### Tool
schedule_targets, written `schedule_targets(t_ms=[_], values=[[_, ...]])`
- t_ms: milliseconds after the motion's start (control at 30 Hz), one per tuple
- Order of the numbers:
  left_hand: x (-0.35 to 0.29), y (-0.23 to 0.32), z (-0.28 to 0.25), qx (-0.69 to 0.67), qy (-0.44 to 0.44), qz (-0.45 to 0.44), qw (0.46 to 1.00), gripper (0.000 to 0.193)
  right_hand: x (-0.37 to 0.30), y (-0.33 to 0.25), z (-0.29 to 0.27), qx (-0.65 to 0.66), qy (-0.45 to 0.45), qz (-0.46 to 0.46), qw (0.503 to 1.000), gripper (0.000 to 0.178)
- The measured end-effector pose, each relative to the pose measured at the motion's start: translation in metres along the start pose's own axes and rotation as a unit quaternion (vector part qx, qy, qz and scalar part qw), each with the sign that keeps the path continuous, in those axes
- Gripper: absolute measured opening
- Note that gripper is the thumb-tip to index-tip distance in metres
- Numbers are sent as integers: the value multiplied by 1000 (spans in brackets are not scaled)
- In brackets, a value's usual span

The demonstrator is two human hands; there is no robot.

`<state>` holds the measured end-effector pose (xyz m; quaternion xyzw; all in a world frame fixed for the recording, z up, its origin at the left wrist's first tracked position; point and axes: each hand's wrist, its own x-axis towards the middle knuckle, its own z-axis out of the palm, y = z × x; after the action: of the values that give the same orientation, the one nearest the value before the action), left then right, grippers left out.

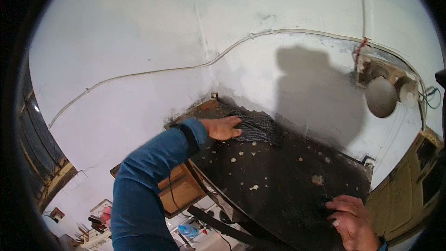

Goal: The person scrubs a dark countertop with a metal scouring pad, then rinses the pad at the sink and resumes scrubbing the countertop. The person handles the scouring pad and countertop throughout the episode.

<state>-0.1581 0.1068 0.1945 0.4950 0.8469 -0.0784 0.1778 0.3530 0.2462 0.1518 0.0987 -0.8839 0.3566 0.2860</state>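
My left hand, in a blue sleeve, reaches to the far left of a dark, dirty board that fills the wall corner. Its fingers press on the edge of a grey checked cloth, which lies crumpled on the board. At the board's near right, my right hand has its fingers bent. A small dark spot shows by its fingertips, but I cannot make out what it is. Pale crumbs and a brownish flake are scattered between the two hands.
White walls with a cable running along them rise behind the board. On the right wall hang round dusty fittings with loose wires, above a wooden door. Below left are a brown wooden box and a blue plastic bottle.
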Motion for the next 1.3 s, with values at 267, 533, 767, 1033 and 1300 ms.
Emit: schedule_targets(t_ms=[267,533,767,1033,1300], values=[[34,-115,-14,-43,18,-176,983,87,6,-3,1,-83,-8,80,993,28],[84,-191,-2,-73,84,-158,981,90,10,-5,1,-117,-22,77,990,22],[84,-156,-5,67,81,-74,992,68,9,-14,4,-118,11,54,991,21],[11,-87,-14,-114,42,129,984,67,1,-2,1,-59,5,11,998,35],[-44,-83,6,-98,36,-57,993,106,3,0,3,-83,18,47,995,28]])
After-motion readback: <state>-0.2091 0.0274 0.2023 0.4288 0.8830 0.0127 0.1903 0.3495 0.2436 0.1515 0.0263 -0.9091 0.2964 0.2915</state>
